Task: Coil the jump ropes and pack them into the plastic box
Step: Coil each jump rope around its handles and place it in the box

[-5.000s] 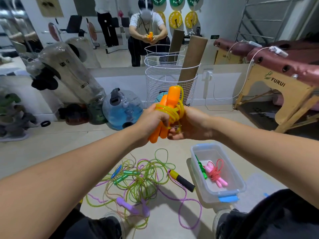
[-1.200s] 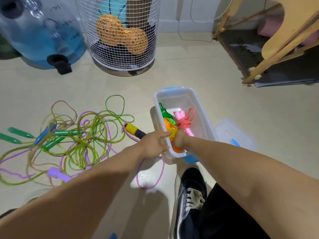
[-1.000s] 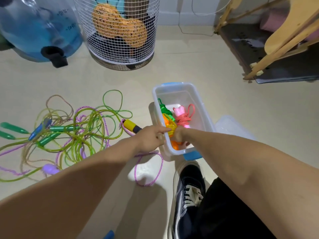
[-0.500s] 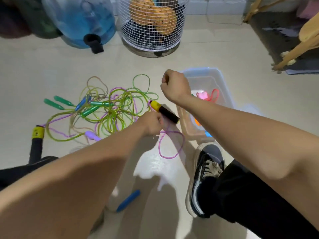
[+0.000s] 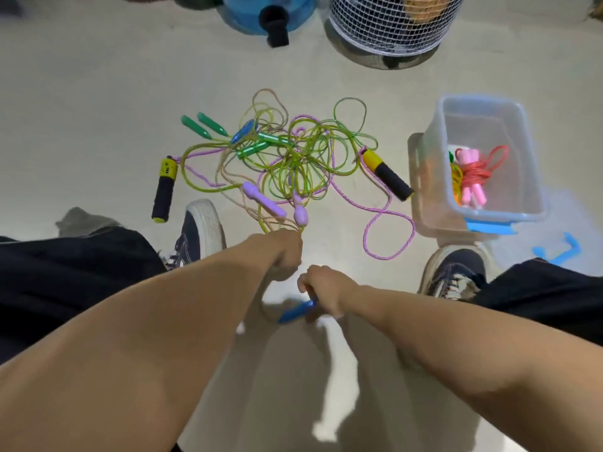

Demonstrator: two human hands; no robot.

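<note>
Head view: my right hand (image 5: 321,288) pinches the blue handle (image 5: 295,313), left hand (image 5: 285,252) curled on cord, to free it from the tangled ropes (image 5: 287,164); plastic box (image 5: 518,158) right.

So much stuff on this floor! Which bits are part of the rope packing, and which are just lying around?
Part of the job:
- tangled ropes
- plastic box, pink rope coiled inside
- blue handle, gripped by the right hand
- left hand, gripping cords

Just lying about:
- wire basket
- blue water jug
</note>
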